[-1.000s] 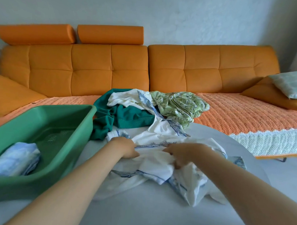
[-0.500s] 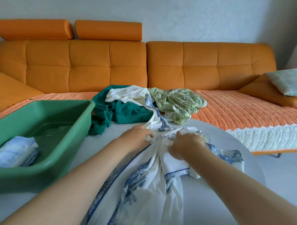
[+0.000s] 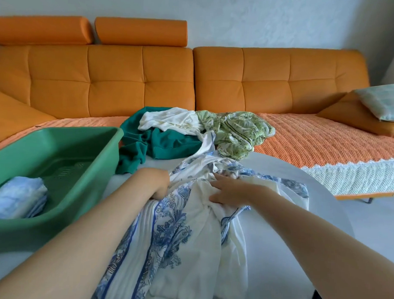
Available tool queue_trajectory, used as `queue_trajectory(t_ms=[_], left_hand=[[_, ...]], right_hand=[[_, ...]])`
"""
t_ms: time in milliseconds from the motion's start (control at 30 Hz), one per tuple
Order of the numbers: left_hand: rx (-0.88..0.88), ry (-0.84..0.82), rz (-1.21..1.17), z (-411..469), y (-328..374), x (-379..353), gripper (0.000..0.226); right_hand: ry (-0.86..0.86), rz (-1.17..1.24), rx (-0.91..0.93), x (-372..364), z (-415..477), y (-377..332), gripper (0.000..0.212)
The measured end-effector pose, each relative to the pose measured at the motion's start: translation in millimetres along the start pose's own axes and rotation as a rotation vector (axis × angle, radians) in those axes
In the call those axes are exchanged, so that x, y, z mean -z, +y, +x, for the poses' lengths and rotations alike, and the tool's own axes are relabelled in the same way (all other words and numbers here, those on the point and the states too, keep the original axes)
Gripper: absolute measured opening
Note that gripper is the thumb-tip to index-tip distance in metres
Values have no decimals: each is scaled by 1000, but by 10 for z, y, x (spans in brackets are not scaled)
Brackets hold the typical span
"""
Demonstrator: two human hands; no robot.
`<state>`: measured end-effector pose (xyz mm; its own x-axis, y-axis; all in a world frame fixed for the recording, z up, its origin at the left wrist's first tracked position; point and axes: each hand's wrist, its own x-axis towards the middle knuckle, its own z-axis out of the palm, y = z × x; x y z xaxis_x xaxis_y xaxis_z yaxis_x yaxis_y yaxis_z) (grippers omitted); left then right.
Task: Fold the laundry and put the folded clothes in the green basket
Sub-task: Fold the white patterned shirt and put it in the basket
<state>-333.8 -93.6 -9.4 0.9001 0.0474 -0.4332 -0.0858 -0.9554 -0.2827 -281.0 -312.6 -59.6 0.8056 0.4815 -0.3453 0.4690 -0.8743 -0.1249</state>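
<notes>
Sliding leftward since before, left hand [image 3: 155, 183] is clutching the blue-patterned garment [image 3: 176, 239] in a tight grip. Right hand [image 3: 232, 191] is resting on it, its grip impossible to tell. This garment is draping over the surface [image 3: 277, 254] beside the green basket [image 3: 78, 166].

Home living room. An orange tufted sofa [image 3: 149, 79] fills the back of the frame, with two bolster headrests [image 3: 140, 31] at upper left. A woven orange throw [image 3: 316, 143] with a white lace edge covers the seat, cushions [image 3: 351, 115] stacked at far right. Plain white wall [image 3: 242, 15] behind. In the foreground is a white table [image 3: 281, 166], probably round, though its edge is partly cropped. Household stuff on it: green basket [image 3: 96, 163] at left, unfolded laundry pile [image 3: 169, 143] at centre, white-and-blue garment [image 3: 187, 239] running to the bottom edge.
</notes>
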Motion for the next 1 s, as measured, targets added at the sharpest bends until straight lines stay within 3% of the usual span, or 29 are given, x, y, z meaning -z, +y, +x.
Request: queue_trajectory(t_ms=[67,133,200,233,300,367,400,433,500,600,767,833,933,1000], left_hand=[[50,-196,20,-131,-12,100,25],[96,-424,-196,-197,-16,126,16],[104,-494,-357,-201,-10,106,18],[94,-414,-358,-142,-7,105,20],[34,-48,-275,33,13,85,21],[-53,335,-326,230,59,26,20],[-110,450,-402,314,80,-13,28],[-172,489,-458,373,101,-45,45],[-244,398,-478,441,136,-100,79],[-223,239,-357,527,127,-124,93],[222,-16,-235,605,-27,-96,94],[227,-45,-121,585,-51,18,72],[147,300,-30,622,-34,295,19],[45,460,-208,787,-8,370,22]], right_hand=[[50,-49,92,47,25,-17,66],[148,-73,167,98,9,-35,66],[272,-37,188,153,-49,-38,63],[322,20,174,172,-61,-24,59],[396,140,95,205,-79,-9,43],[476,137,-58,229,-95,-4,34],[483,85,-163,236,-113,-1,35],[457,25,-269,235,-129,13,38],[346,-43,-424,219,-137,62,48],[232,41,-469,194,-70,191,61],[148,254,-223,213,68,353,51],[255,445,-191,254,157,398,40],[495,541,-204,297,344,512,36],[512,384,-216,327,415,590,43]])
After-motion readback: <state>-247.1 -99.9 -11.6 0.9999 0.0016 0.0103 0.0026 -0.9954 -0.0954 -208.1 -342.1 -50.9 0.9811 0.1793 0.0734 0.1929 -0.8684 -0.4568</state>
